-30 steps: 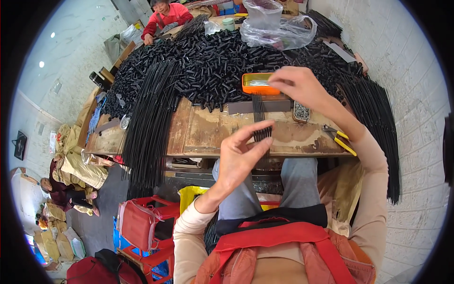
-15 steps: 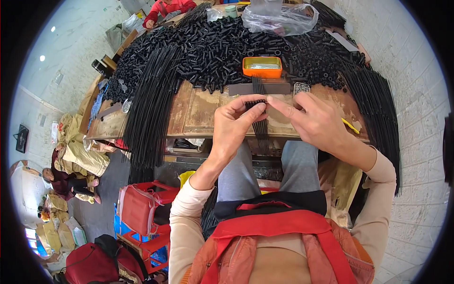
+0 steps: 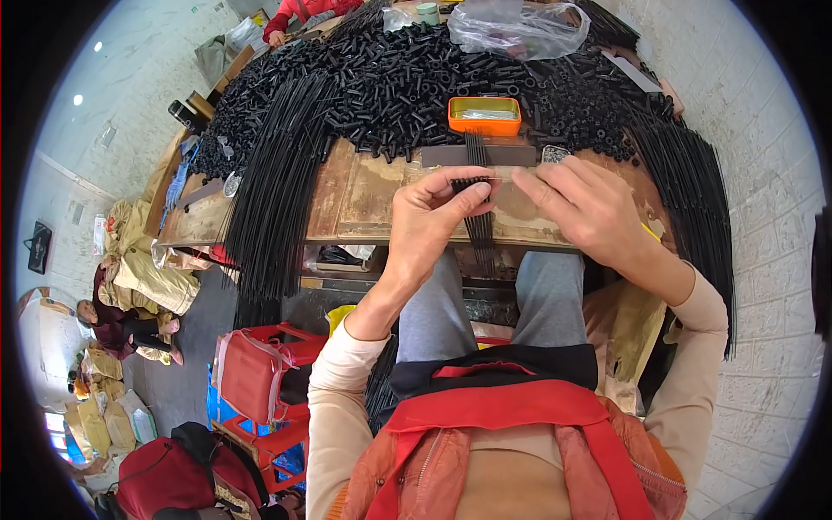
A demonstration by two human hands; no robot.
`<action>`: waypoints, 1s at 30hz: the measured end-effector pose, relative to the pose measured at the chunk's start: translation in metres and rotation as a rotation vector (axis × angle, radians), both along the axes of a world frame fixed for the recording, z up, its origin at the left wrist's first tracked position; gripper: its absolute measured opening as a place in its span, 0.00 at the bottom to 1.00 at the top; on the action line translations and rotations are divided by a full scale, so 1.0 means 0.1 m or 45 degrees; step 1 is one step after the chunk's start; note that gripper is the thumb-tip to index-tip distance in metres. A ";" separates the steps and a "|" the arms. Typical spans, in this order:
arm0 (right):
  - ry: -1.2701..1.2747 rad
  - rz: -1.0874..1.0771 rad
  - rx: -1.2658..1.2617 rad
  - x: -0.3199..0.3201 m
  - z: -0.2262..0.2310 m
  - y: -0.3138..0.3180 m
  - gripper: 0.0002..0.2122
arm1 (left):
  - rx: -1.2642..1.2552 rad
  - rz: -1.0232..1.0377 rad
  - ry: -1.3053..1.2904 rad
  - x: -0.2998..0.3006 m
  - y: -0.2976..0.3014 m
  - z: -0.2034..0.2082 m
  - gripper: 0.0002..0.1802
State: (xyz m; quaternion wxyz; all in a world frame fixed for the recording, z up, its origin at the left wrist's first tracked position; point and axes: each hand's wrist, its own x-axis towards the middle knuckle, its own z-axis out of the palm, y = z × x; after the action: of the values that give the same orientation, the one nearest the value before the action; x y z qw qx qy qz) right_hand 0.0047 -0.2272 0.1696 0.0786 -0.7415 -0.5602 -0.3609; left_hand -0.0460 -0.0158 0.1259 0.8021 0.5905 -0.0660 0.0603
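Observation:
My left hand pinches a row of small black tubular pieces between thumb and fingers. Thin black rods fan above and below that row, crossing the table's front edge. A fine, pale needle-like wire runs from the row's right end toward my right hand, whose thumb and forefinger are closed on its far end. Just beyond the fingers, the upper rod ends lie across a flat grey-brown bar. Whether the wire passes through the whole row is hidden by my left fingers.
Heaped black tubes and rings cover the table's far part. Long black rods hang off its left side, others off the right. An orange tin holds pale needle-like pieces. Another person's hand is at the far left.
My right hand has drawn away to the right from my left hand, and more of the thin wire shows between them. My left hand keeps its pinch on the row.

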 end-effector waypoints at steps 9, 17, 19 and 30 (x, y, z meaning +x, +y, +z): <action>-0.008 0.132 0.064 0.04 0.03 0.08 0.15 | 0.001 -0.117 0.029 -0.02 0.06 -0.01 0.14; 0.079 0.259 0.109 0.04 0.00 0.17 0.15 | 0.064 -0.123 0.049 -0.04 0.05 0.00 0.16; 0.125 0.300 0.162 0.01 0.02 0.16 0.17 | 0.064 -0.114 0.067 -0.04 0.06 -0.01 0.16; 0.216 0.152 0.088 0.08 -0.02 0.03 0.19 | -0.051 -0.106 0.038 -0.03 0.15 -0.08 0.15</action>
State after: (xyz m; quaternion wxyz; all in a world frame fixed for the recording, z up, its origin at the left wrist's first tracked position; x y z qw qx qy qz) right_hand 0.0122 -0.2238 0.1680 0.1725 -0.7314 -0.5820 -0.3106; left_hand -0.0486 -0.0007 0.1181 0.8165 0.5719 -0.0773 0.0192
